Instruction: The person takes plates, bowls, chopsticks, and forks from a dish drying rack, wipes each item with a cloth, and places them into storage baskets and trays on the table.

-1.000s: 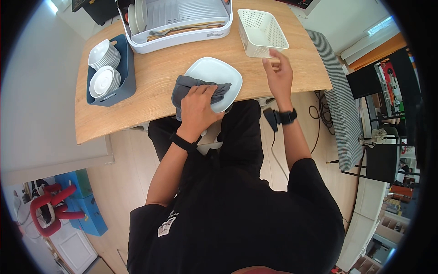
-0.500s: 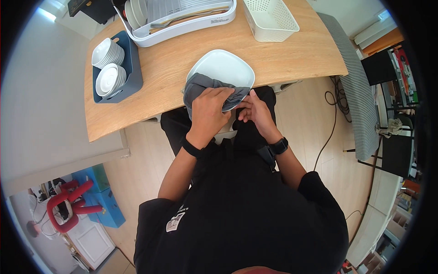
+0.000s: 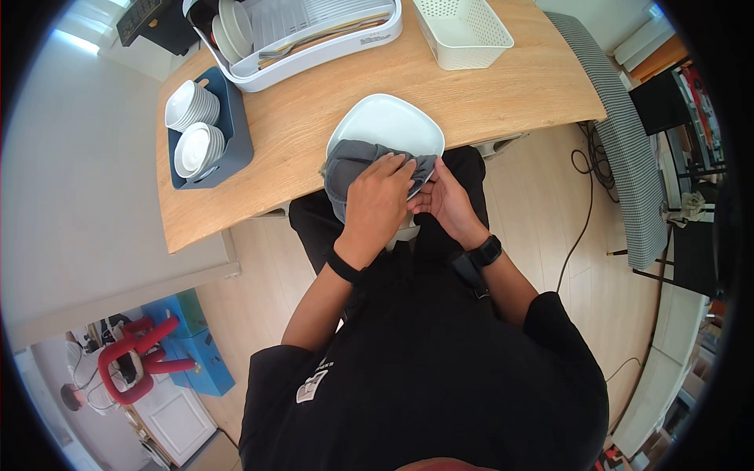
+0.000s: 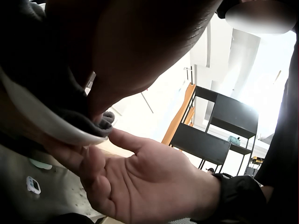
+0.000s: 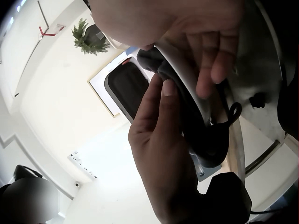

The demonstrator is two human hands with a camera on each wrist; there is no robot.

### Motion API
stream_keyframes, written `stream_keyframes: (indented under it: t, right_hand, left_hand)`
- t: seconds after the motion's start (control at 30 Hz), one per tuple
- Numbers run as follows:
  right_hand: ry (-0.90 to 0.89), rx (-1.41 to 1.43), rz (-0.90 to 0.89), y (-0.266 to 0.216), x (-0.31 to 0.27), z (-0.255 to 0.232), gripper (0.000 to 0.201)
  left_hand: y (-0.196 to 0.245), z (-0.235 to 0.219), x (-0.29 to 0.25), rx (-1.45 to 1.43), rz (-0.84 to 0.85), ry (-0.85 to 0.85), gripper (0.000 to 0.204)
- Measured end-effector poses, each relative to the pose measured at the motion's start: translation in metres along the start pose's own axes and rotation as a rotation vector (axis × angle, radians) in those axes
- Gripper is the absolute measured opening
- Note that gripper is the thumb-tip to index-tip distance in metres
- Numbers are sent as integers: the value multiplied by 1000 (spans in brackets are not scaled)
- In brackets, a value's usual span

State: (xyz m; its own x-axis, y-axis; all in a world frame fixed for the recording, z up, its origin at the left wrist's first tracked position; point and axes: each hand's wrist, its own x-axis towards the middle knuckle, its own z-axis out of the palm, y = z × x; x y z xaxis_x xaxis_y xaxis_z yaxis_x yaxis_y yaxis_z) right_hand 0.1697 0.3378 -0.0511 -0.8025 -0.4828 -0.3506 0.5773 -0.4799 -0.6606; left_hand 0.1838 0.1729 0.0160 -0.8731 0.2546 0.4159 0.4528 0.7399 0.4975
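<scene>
A white plate [image 3: 385, 118] with rounded corners is tilted at the table's front edge, over the person's lap. A dark grey cloth [image 3: 342, 166] lies bunched over its near part, with a loop hanging from it in the right wrist view. The left hand [image 3: 375, 206] holds the cloth against the plate's upper face, fingertips toward the right rim. At that rim the right hand [image 3: 454, 208] pinches the plate, thumb along the edge and fingers underneath, as the left wrist view shows. The two hands are close together.
A blue-grey bin [image 3: 236, 141] with stacked white bowls [image 3: 196, 149] stands at the table's left. Behind are a white dish rack [image 3: 314, 59] with plates and chopsticks, and a cream perforated basket [image 3: 471, 55] to the right. A cable [image 3: 589, 204] lies on the floor.
The right hand has come from beside the basket down to the plate's right rim and grips it. The left hand stays on the cloth, and the plate has tilted toward the body.
</scene>
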Motion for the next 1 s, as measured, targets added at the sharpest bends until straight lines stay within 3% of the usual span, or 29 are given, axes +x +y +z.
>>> stream_keyframes:
  t: [0.13,0.37,0.43,0.57,0.63,0.8,1.0]
  right_hand:
    - [9,42,3,0,0,2,57]
    - [-14,-39,-8,-1,-6,-10,57]
    - [-11,-57,-11,-2,-7,-13,57]
    - [-18,-104,-11,-5,-10,-15,48]
    - [-13,-112,-33,-6,-12,-13,45]
    - [20,-147,-129,-8,-17,-7,36]
    - [14,-259,-88,-6,-19,-10,34]
  left_hand:
    - [-1,-8,13,7,-26,-157,28]
    - [-13,5,21,93,88,-191,32]
    - [-17,8,26,139,109,-107,33]
    - [-24,3,40,66,80,-127,34]
    - [-22,-5,45,164,64,-144,34]
    - [-25,-33,34,37,124,-386,60]
    - [-23,-23,30,-38,200,-384,49]
